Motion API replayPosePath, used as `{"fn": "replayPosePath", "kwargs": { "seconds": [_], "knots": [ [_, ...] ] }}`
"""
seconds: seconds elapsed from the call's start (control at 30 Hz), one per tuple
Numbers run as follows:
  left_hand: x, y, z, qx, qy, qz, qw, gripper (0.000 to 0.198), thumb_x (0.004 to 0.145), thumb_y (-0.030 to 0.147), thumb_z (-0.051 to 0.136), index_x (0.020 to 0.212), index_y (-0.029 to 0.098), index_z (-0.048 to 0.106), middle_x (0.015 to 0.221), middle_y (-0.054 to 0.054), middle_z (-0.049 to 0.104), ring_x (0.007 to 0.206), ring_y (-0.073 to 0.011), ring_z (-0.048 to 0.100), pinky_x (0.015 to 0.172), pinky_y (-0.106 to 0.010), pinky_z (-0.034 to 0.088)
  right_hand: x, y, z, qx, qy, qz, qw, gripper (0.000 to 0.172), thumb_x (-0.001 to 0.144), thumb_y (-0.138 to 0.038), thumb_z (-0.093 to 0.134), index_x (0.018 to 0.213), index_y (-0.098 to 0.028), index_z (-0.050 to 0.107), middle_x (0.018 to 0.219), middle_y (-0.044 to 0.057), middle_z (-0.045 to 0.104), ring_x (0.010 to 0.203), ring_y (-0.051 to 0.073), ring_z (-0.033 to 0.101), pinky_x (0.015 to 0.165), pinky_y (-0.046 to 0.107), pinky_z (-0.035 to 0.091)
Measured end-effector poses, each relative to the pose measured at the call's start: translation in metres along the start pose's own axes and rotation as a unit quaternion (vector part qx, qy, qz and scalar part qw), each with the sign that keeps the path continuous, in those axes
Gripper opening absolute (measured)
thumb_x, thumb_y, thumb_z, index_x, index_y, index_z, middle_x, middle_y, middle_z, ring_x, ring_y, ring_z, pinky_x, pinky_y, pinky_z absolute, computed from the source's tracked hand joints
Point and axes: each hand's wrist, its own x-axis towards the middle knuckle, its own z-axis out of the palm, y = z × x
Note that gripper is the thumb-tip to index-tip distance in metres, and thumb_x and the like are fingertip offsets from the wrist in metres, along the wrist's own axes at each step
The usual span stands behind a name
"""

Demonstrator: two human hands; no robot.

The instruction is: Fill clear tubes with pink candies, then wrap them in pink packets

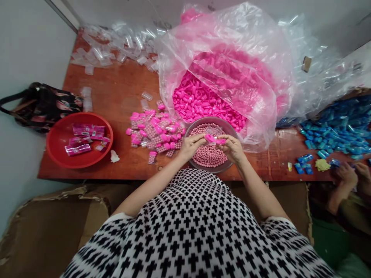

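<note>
My left hand (191, 146) and my right hand (232, 148) meet over a round bowl (223, 166) filled with small pink beads. The left fingers pinch a small clear container with a pink cap (210, 138). The right fingers pinch a pink cap (220, 141) right beside it. Both hands hover just above the beads. Left of the bowl lies a pile of filled pink-capped containers (155, 133) on the wooden table (116, 92).
A big clear plastic bag of pink caps (203, 100) stands behind the bowl. A red basin (58, 146) with pink packets sits at the left, empty clear containers (116, 50) at the back. Blue pieces (339, 127) and another person's hands (352, 173) are at the right.
</note>
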Motion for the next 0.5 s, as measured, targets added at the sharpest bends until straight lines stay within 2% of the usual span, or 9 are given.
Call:
{"fn": "replayPosePath", "kwargs": {
  "seconds": [0.1,0.2,0.33,0.5],
  "knots": [
    [-0.003,0.004,0.003,0.052,-0.035,0.06,0.996,0.023,0.076,0.039,0.067,0.091,0.023,0.075,0.095,-0.006,0.072,0.097,-0.0212,0.062,0.095,-0.039,0.045,0.005,-0.003,0.003,0.005,-0.072,0.041,0.997,0.05,0.057,-0.056,0.077,0.09,-0.02,0.067,0.099,0.006,0.068,0.093,0.021,0.063,0.079,0.039,0.056],
    [-0.007,0.005,0.007,0.052,-0.039,0.064,0.996,0.023,0.078,0.037,0.065,0.093,0.023,0.075,0.1,-0.007,0.07,0.1,-0.0209,0.061,0.095,-0.039,0.045,0.005,-0.002,0.009,0.025,-0.118,0.115,0.986,0.04,0.065,-0.049,0.074,0.09,-0.019,0.066,0.09,0.004,0.069,0.089,0.019,0.065,0.08,0.039,0.056],
    [-0.011,0.007,0.01,0.047,-0.044,0.058,0.996,0.023,0.08,0.036,0.063,0.093,0.022,0.074,0.098,-0.007,0.07,0.099,-0.0216,0.061,0.094,-0.04,0.045,0.002,0.009,0.02,0.094,-0.09,0.159,0.979,0.034,0.063,-0.043,0.075,0.087,-0.021,0.065,0.078,0.001,0.07,0.081,0.019,0.066,0.08,0.042,0.056],
    [-0.011,0.011,0.008,0.064,-0.04,0.072,0.995,0.023,0.083,0.037,0.059,0.092,0.022,0.074,0.096,-0.005,0.072,0.096,-0.0212,0.063,0.095,-0.04,0.046,0.008,0.025,0.035,0.125,-0.031,0.134,0.983,0.027,0.061,-0.041,0.071,0.074,-0.019,0.061,0.074,0.002,0.07,0.083,0.021,0.066,0.081,0.043,0.056]
  ]
}}
